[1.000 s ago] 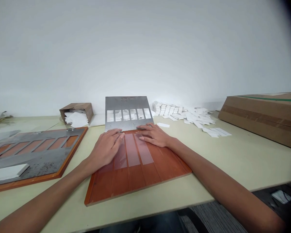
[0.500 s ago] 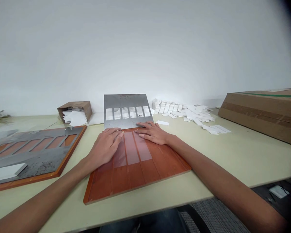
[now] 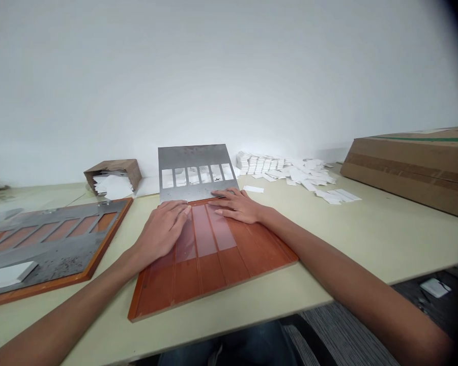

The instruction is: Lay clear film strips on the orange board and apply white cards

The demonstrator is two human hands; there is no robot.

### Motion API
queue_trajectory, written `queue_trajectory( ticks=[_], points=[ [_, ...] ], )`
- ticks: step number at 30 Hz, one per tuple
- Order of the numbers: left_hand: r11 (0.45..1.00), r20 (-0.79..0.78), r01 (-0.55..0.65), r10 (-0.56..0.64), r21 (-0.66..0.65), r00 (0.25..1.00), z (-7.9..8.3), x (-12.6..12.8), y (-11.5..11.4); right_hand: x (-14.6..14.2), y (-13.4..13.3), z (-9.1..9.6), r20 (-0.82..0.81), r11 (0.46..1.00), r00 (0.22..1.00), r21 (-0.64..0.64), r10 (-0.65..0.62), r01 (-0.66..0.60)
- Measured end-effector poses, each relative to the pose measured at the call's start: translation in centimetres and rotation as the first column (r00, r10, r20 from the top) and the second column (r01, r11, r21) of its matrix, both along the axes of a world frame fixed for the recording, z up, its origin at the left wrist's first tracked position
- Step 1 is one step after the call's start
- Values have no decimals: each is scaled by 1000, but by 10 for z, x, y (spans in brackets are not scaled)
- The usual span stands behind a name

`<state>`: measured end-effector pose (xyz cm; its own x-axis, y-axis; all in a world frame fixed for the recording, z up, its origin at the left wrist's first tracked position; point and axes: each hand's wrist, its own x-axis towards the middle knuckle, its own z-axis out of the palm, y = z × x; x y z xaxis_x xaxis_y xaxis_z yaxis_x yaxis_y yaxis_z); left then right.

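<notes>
Well, from my end of the link, the grooved orange-brown wooden board (image 3: 209, 284) lies straight ahead between my two forearms, its long axis running away from me across the pale cream tabletop (image 3: 366, 239). Three translucent rectangular strips (image 3: 204, 231) run lengthwise along its far half. My left hand (image 3: 162, 229) lies flat and open, palm down, holding nothing, against the left strip. My right hand (image 3: 236, 206) is just as open, fingers spread, with its fingertips on the right strip. Neither hand is clearly nearer the board's centre. Just past my fingers, a grey steel plate with six rectangular windows (image 3: 194, 173) meets the board's far edge; I cannot tell whether it is hinged there. My left hand hides part of the left strip, so its edge is lost.
</notes>
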<state>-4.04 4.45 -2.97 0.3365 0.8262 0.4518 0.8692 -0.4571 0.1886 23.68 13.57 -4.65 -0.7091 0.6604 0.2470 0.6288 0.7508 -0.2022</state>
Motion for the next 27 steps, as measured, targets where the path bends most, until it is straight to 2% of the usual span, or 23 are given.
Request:
queue_trajectory(
  ticks=[6, 11, 14, 19, 21, 24, 27],
  points=[
    [1000, 24, 13, -13, 7, 1000, 2, -2, 1, 0, -1, 2, 0, 1000, 1000, -27, -7, 7],
    [983, 71, 100, -90, -152, 993, 2, 3, -4, -1, -3, 3, -49, 999, 998, -10, -34, 34],
    [972, 48, 102, -94, -210, 994, 4, 4, -5, -1, -3, 2, -102, 998, 993, 8, -67, 68],
    [988, 146, 9, 14, -157, 989, 14, -15, 5, 5, 4, 1, -279, 980, 944, 38, -179, 197],
    [981, 167, -34, 66, -189, 984, 13, -24, 9, 8, 9, -2, -330, 962, 912, 34, -245, 271],
    [961, 60, -35, 54, -276, 997, 7, -29, 12, 14, 18, -7, -377, 937, 870, 12, -319, 349],
    [966, -6, 34, -37, -257, 999, 6, -21, 7, 15, 23, -12, -385, 928, 855, -6, -347, 373]
  ],
)
